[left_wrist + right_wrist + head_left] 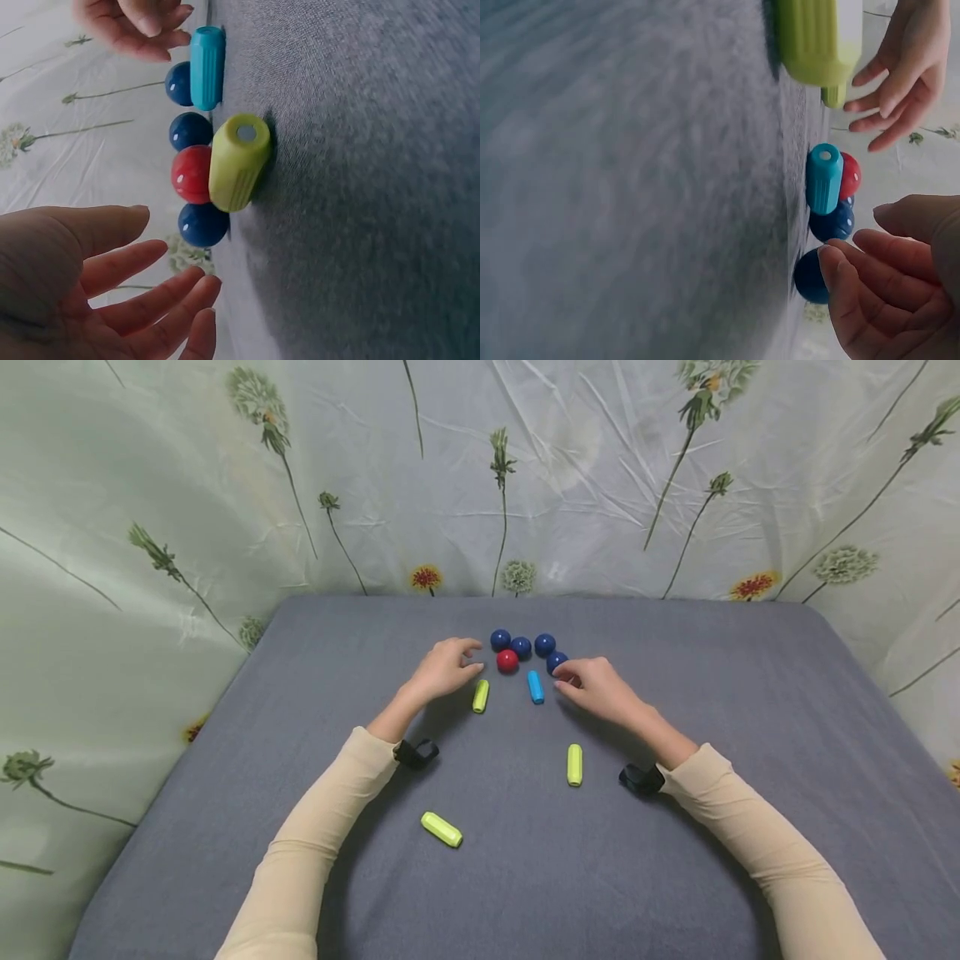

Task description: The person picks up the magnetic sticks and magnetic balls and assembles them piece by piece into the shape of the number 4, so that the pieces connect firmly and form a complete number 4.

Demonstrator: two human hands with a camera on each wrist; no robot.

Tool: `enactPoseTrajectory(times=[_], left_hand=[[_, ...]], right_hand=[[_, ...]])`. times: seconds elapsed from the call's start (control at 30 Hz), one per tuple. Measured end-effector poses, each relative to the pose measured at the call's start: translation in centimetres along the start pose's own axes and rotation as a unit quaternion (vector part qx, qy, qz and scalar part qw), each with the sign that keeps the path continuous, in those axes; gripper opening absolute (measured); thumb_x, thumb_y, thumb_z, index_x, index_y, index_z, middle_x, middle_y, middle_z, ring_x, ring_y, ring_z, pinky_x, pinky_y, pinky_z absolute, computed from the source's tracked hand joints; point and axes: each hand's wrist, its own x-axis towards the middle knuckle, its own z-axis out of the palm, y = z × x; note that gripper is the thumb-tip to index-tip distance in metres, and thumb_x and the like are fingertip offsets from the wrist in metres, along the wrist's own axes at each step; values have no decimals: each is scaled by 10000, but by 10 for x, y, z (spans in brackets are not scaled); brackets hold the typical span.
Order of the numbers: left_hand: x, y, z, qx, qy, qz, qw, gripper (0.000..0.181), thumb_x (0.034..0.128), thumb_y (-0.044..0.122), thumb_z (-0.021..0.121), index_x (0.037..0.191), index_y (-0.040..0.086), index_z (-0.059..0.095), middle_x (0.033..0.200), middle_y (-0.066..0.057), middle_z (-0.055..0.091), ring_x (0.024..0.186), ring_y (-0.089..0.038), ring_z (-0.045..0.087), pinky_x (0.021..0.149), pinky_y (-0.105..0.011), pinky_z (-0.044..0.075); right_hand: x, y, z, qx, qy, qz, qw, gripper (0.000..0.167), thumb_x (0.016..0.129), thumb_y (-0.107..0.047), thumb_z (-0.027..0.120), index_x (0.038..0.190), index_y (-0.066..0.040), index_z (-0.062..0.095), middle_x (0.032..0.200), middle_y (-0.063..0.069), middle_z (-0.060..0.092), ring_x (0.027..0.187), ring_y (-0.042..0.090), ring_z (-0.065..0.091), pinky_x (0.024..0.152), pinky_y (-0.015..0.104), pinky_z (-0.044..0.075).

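- The right hand [596, 688] had its fingers loosely bent, thumb and index apart, with nothing visibly clasped. They were right by one dark blue ball [557, 662]; whether they touched it could not be told.
- The left hand [444, 668] was unclenched and free, its fingers reaching rightward, nothing in their hold.
- For a sound pinch on that ball, the right thumb and index looked best set low on opposite sides and closed softly, since a one-sided push would probably roll it.
- Just past the right fingertips, a second dark blue ball [545, 644] lay close beside the first, so a narrow approach seemed wise.
- Left of the right fingers lay a bright blue ribbed rod [536, 688]; passing over it looked safer than sweeping across.
- To the right of the left fingers sat a red ball [507, 661], with a third dark blue ball [500, 639] and a fourth dark blue ball [521, 647] close by. Steadying these called for only a light touch.
- Just nearer the body than the left thumb lay a yellow-green ribbed rod [481, 696], easily brushed by a low palm.
- Farther bodyward from the fingers, a second yellow-green rod [574, 765] lay between the wrists and a third yellow-green rod [442, 829] nearer the body, both out of the way.
- Under everything spread the grey tabletop [510, 893].
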Motion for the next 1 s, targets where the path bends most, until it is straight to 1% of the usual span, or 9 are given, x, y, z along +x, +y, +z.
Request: enactPoseTrajectory(times=[0.13, 0.27, 0.4, 0.47, 0.57, 0.67, 0.83, 1.0], left_hand=[[8, 2, 6, -60, -79, 51, 9999, 397, 926, 229, 568, 1296, 87, 548, 1222, -153, 604, 1055, -265, 594, 893, -423, 492], [14, 3, 12, -100, -130, 65, 9998, 391, 932, 245, 565, 1291, 90, 551, 1224, -143, 603, 1061, -257, 595, 896, -407, 496], [19, 6, 15, -138, -99, 55, 9998, 390, 931, 261, 570, 1283, 95, 560, 1206, -138, 613, 1035, -252, 604, 872, -392, 503], [21, 9, 16, -147, -53, 65, 9999, 389, 927, 268, 575, 1275, 92, 568, 1184, -137, 621, 1014, -249, 607, 860, -386, 503], [25, 12, 17, -138, 15, 61, 9999, 378, 922, 272, 583, 1256, 96, 585, 1154, -129, 628, 986, -238, 607, 842, -379, 502], [28, 15, 19, -146, 34, 54, 9999, 356, 921, 273, 586, 1232, 101, 604, 1148, -122, 630, 975, -228, 608, 833, -371, 503], [33, 18, 21, -204, -22, 14, 9998, 335, 915, 279, 596, 1207, 117, 620, 1145, -114, 632, 956, -218, 626, 795, -367, 513], [36, 19, 24, -140, -90, 40, 9999, 305, 901, 246, 622, 1170, 103, 629, 1109, -111, 655, 957, -218, 637, 803, -360, 518]], right_hand=[[4, -2, 5, 40, -5, -21, 10000, 227, 885, -127, 610, 1046, 17, 680, 923, 157, 715, 814, 226, 669, 732, 371, 543], [8, -5, 7, 59, -128, 48, 9999, 240, 889, -153, 611, 1051, 9, 680, 924, 148, 718, 821, 216, 673, 733, 354, 549], [12, -9, 9, 36, -299, 138, 9994, 259, 888, -188, 620, 1053, 2, 683, 924, 142, 723, 834, 215, 684, 742, 347, 557], [14, -10, 10, 10, -331, 105, 9994, 262, 885, -190, 626, 1044, 9, 683, 912, 147, 725, 829, 219, 691, 742, 351, 559], [17, -12, 12, -31, -302, 18, 9995, 255, 876, -187, 637, 1024, 15, 686, 872, 142, 727, 792, 210, 693, 723, 347, 560], [20, -14, 14, -104, -246, -86, 9996, 251, 868, -183, 646, 1004, 23, 690, 807, 126, 725, 708, 174, 674, 672, 329, 551], [25, -17, 17, -305, -269, -102, 9991, 257, 860, -217, 665, 964, 17, 698, 737, 99, 712, 578, 103, 602, 579, 260, 503], [29, -19, 19, -603, -344, 70, 9976, 266, 840, -253, 689, 910, 4, 696, 718, 82, 678, 543, 98, 505, 527, 206, 395]])
